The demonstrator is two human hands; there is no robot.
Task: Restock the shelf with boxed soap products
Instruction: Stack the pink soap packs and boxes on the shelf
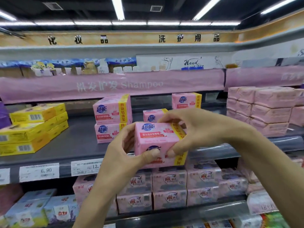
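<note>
The head camera looks at a store aisle. Long white lights shine on a dark ceiling. A pink banner with the word "Shampoo" runs across the rack.

Under it is a grey shelf. On its left side sit yellow boxes in a pile. In the middle is a stack of two pink soap boxes, with more like them behind. On the right are pale pink packs, piled high. White price tags stick to the shelf's front edge.

Both hands hold one pink box up in the air, just in front of the shelf edge. The left hand grips its left side, thumb on the front. The right hand curls over its top right corner, thumb on the front too.

Below, lower boxes stand in pink rows.
</note>
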